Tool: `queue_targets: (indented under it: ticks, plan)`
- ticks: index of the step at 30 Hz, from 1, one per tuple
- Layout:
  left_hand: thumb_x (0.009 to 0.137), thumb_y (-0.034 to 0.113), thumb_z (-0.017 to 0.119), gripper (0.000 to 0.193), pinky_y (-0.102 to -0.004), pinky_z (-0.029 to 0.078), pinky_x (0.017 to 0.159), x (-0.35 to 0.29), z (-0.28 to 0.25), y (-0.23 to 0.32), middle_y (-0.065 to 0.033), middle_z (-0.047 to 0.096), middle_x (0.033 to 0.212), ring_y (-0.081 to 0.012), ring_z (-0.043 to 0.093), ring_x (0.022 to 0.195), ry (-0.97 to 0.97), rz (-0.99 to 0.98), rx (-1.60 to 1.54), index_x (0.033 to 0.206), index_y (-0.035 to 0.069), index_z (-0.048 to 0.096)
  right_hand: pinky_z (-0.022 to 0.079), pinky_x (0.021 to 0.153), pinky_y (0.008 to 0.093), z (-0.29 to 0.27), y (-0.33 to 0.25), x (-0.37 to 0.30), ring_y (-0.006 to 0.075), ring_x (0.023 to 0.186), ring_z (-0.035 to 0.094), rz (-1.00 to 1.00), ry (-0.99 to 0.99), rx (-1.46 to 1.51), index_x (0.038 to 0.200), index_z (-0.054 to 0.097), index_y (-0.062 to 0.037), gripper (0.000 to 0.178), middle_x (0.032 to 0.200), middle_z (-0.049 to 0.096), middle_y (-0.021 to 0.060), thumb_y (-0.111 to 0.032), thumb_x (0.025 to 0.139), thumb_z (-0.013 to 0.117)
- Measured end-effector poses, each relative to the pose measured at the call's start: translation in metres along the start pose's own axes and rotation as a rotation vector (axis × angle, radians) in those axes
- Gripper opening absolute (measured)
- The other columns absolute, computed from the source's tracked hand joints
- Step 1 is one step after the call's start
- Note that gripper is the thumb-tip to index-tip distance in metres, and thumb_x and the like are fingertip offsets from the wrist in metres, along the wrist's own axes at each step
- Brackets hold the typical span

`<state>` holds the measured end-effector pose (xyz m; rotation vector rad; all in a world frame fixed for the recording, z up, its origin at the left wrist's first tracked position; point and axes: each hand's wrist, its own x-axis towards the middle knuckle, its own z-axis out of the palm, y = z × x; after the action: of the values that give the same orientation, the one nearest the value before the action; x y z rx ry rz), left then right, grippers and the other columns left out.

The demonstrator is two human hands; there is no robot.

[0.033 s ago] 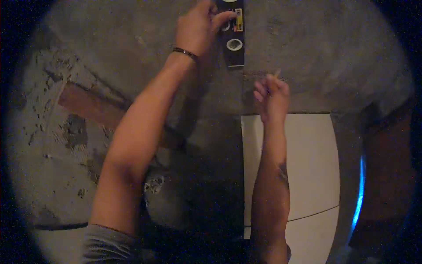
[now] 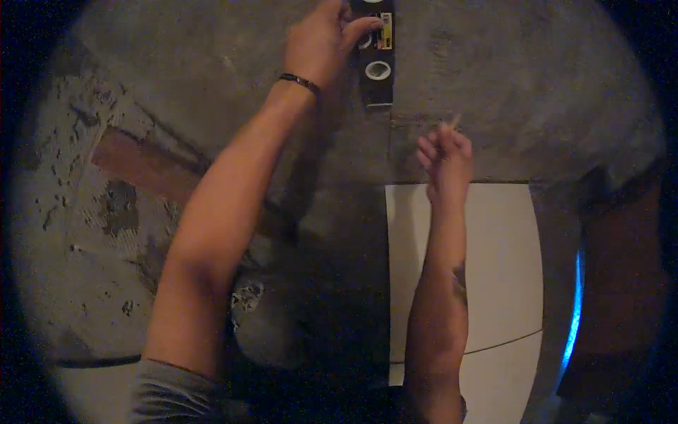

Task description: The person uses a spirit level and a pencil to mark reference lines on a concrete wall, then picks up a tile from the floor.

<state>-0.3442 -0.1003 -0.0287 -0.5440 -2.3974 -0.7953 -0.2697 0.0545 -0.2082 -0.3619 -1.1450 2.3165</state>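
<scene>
At the top of the view, my left hand (image 2: 319, 41) is closed on a dark spirit level (image 2: 381, 92) with round white-rimmed windows and a yellow label. The level stands upright against the rough grey wall (image 2: 508, 78), and its upper end runs out of the picture. Lower and to the right, my right hand (image 2: 448, 157) pinches a thin, pale, pencil-like stick (image 2: 455, 120), its tip pointing up. Motion blurs the stick, and its tip is apart from the level's lower end. I cannot tell whether it touches the wall.
Large white tiles (image 2: 505, 261) cover the surface behind my right forearm. On the left, a reddish-brown strip (image 2: 141, 162) slants across rough, patchy mortar (image 2: 78, 205). A bright blue streak of light (image 2: 575, 304) shows at the right, beside a dark reddish surface (image 2: 621, 268).
My right hand has shifted slightly to the right with the pencil-like stick. My left hand and the spirit level stay nearly where they were.
</scene>
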Motion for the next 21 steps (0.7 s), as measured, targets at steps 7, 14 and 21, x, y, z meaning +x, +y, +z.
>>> queue_targets:
  ticks: [7, 14, 21]
  plan:
    - [0.088, 0.038, 0.064, 0.038, -0.0351, 0.045, 0.059, 0.01, 0.003, -0.017, -0.0125, 0.056, 0.072, -0.0235, 0.054, 0.063, 0.091, 0.062, -0.021, 0.084, 0.002, 0.05, 0.043, 0.054, 0.0249, -0.033, -0.06, -0.018, 0.0067, 0.049, 0.04, 0.061, 0.118, -0.162, 0.101, 0.059, -0.0111, 0.024, 0.061, 0.038, -0.0052, -0.034, 0.092, 0.059]
    - [0.09, 0.027, 0.063, 0.029, -0.0348, 0.045, 0.061, 0.002, 0.002, -0.006, -0.0128, 0.059, 0.076, -0.0194, 0.055, 0.067, 0.038, 0.042, -0.023, 0.086, 0.001, 0.051, 0.041, 0.053, 0.0247, -0.04, -0.052, -0.032, 0.0049, 0.049, 0.037, 0.098, -0.017, -0.282, 0.101, 0.061, -0.011, 0.024, 0.06, 0.039, -0.0066, -0.033, 0.093, 0.057]
    - [0.076, 0.04, 0.075, 0.042, -0.0419, 0.051, 0.063, 0.002, 0.027, -0.032, -0.0161, 0.066, 0.075, -0.0349, 0.065, 0.071, 0.203, 0.14, -0.084, 0.087, 0.003, 0.058, 0.04, 0.052, 0.0243, -0.04, -0.022, -0.043, 0.0054, 0.046, 0.034, 0.167, -0.102, -0.329, 0.103, 0.06, -0.0096, 0.024, 0.057, 0.038, -0.0066, -0.031, 0.091, 0.059]
